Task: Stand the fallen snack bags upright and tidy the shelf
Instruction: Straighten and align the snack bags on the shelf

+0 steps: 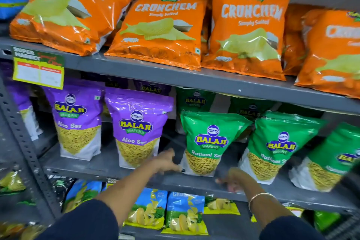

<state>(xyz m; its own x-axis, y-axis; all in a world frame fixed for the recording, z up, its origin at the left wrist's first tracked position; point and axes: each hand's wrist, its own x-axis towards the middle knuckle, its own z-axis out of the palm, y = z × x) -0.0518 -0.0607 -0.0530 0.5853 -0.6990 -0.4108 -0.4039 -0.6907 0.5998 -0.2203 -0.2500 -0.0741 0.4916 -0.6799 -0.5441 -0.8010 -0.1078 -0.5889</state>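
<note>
Green bag point(210, 142) stands upright on the middle shelf point(109, 163), just right of the left hand point(165, 161), whose spread fingers touch its lower left edge. Right hand point(233, 179), blurred, grip unclear, sits below it.

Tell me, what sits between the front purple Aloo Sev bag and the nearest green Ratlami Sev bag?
In the head view, only the left hand reaches into the gap between the purple bag and green bag; behind it is bare grey shelf.

Head view, close, facing shelf point(194, 82)
</note>
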